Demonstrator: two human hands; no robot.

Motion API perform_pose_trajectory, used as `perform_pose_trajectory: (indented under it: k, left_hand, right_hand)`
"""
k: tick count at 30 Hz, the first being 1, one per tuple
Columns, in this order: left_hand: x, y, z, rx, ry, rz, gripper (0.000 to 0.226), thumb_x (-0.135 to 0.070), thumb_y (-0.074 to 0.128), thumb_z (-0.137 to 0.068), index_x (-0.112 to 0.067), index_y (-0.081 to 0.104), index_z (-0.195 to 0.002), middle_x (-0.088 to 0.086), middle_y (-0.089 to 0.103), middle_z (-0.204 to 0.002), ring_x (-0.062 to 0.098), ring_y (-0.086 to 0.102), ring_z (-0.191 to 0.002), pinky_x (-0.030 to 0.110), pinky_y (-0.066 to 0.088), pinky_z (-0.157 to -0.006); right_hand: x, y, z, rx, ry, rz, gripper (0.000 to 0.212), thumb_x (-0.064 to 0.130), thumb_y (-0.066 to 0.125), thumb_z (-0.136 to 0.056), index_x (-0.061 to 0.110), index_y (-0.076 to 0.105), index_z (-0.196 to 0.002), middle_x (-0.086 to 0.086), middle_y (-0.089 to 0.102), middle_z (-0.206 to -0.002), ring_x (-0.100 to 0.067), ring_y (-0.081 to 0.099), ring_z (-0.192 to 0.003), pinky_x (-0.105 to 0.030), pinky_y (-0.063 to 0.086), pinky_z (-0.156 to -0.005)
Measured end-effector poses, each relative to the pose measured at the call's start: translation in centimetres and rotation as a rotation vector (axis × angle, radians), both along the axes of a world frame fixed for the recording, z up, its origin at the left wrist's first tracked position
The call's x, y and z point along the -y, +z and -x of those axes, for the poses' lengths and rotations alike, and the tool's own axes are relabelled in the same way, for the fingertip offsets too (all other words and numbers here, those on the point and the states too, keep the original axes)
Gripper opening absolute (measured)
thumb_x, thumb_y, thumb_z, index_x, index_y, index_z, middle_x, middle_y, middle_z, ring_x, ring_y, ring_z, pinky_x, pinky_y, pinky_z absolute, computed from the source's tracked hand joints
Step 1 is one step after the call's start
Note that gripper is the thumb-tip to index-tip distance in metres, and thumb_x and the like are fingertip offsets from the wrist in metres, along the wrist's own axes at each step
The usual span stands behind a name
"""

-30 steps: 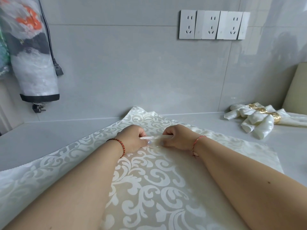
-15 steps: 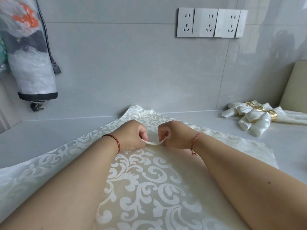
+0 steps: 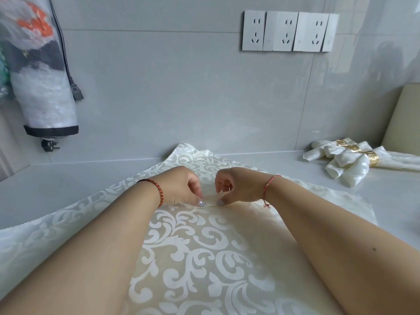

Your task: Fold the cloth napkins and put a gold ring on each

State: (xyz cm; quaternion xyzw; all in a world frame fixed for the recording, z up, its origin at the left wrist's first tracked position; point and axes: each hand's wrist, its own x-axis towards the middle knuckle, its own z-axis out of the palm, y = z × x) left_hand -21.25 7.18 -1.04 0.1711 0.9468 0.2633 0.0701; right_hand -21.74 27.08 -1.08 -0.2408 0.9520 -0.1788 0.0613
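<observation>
A pale grey bench point(image 3: 68, 189) carries a spread cream napkin point(image 3: 204, 246) in front and, at far right, rolled napkins point(image 3: 347, 164) in gold rings point(image 3: 372, 158).

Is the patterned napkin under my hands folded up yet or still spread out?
Mostly spread: the napkin lies flat across the counter, with one small pleat pinched mid-cloth.

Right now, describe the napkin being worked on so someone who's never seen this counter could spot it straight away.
Find the row of white wall sockets on the grey tiled wall; on the counter below them lies a large cream napkin with a white scroll pattern. Both hands pinch a small fold at its middle. Unlike the rolled napkins at far right, it is spread open and has no gold ring.
</observation>
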Motion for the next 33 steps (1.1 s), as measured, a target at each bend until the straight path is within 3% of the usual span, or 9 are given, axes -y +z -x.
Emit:
perform_pose_trajectory:
  k: [2,5,11,16,18,23,25,30,33]
  left_hand:
    - [0.1,-0.1,0.2,0.013,0.015,0.013,0.027,-0.031,0.082,-0.074,-0.023,0.065,-0.093,-0.008,0.063,-0.084,0.006,0.057,-0.068,0.018,0.046,-0.058]
    - [0.1,-0.1,0.2,0.047,0.012,0.039,0.031,-0.033,0.081,-0.074,-0.024,0.065,-0.099,-0.003,0.064,-0.092,0.011,0.059,-0.074,0.027,0.052,-0.067]
    - [0.1,0.4,-0.1,0.059,0.003,0.123,0.024,-0.040,0.077,-0.077,-0.020,0.069,-0.089,-0.002,0.066,-0.080,0.012,0.059,-0.064,0.025,0.053,-0.062]
    - [-0.2,0.8,-0.5,-0.004,-0.007,0.125,0.010,-0.027,0.077,-0.076,-0.023,0.068,-0.080,-0.006,0.067,-0.076,0.008,0.058,-0.064,0.020,0.047,-0.056]
    - [-0.3,0.9,-0.6,-0.047,-0.013,0.117,0.014,-0.022,0.078,-0.074,-0.025,0.065,-0.073,-0.009,0.062,-0.071,0.008,0.055,-0.062,0.020,0.043,-0.055]
    - [-0.6,1.3,-0.9,-0.036,-0.066,0.185,0.020,-0.008,0.071,-0.071,-0.024,0.061,-0.063,-0.010,0.058,-0.065,0.008,0.049,-0.058,0.021,0.039,-0.053]
    - [-0.7,1.6,-1.1,-0.001,-0.084,0.240,0.021,-0.007,0.070,-0.072,-0.026,0.063,-0.063,-0.011,0.058,-0.066,0.008,0.050,-0.059,0.020,0.040,-0.054]
    - [-0.9,3.0,-1.6,0.125,-0.065,0.309,0.009,-0.021,0.072,-0.075,-0.027,0.072,-0.069,-0.017,0.062,-0.067,0.005,0.055,-0.071,0.019,0.044,-0.066]
    - [-0.7,3.4,-1.6,0.156,-0.056,0.273,0.012,-0.034,0.076,-0.078,-0.024,0.076,-0.072,-0.017,0.067,-0.066,0.006,0.058,-0.073,0.018,0.046,-0.072]
  right_hand:
    - [0.0,0.1,0.0,0.032,-0.019,-0.026,0.029,0.036,0.071,-0.081,0.025,0.056,-0.104,0.015,0.049,-0.085,-0.007,0.050,-0.074,-0.023,0.040,-0.064]
    - [-0.1,0.3,0.0,0.061,-0.014,-0.073,0.023,0.039,0.068,-0.083,0.028,0.055,-0.098,0.016,0.050,-0.083,-0.003,0.048,-0.071,-0.023,0.038,-0.063]
    - [-0.3,0.6,-0.2,0.027,0.011,-0.134,0.018,0.040,0.067,-0.085,0.030,0.054,-0.079,0.015,0.051,-0.075,-0.003,0.046,-0.065,-0.021,0.036,-0.060]
    - [0.2,1.0,-0.5,-0.099,0.032,-0.177,0.020,0.033,0.072,-0.081,0.027,0.054,-0.077,0.015,0.050,-0.073,-0.012,0.050,-0.072,-0.026,0.039,-0.062]
    - [0.5,1.1,-0.7,-0.142,0.032,-0.179,0.018,0.029,0.073,-0.079,0.026,0.055,-0.080,0.014,0.051,-0.072,-0.013,0.051,-0.071,-0.026,0.040,-0.061]
    - [1.1,1.8,-1.5,-0.129,0.060,-0.232,0.027,0.008,0.063,-0.077,0.028,0.048,-0.064,0.010,0.051,-0.069,-0.013,0.049,-0.061,-0.025,0.038,-0.052]
    - [1.3,2.0,-1.8,-0.091,0.067,-0.295,0.023,0.004,0.058,-0.076,0.026,0.055,-0.068,0.010,0.053,-0.071,-0.010,0.048,-0.061,-0.025,0.041,-0.055]
    - [1.0,2.9,-2.3,0.033,0.036,-0.321,0.016,0.011,0.058,-0.075,0.022,0.070,-0.080,0.001,0.067,-0.086,-0.013,0.054,-0.066,-0.030,0.048,-0.065]
    - [0.7,2.8,-2.1,0.053,0.025,-0.256,0.005,0.025,0.068,-0.075,0.021,0.070,-0.076,0.003,0.068,-0.080,-0.013,0.057,-0.067,-0.032,0.052,-0.067]
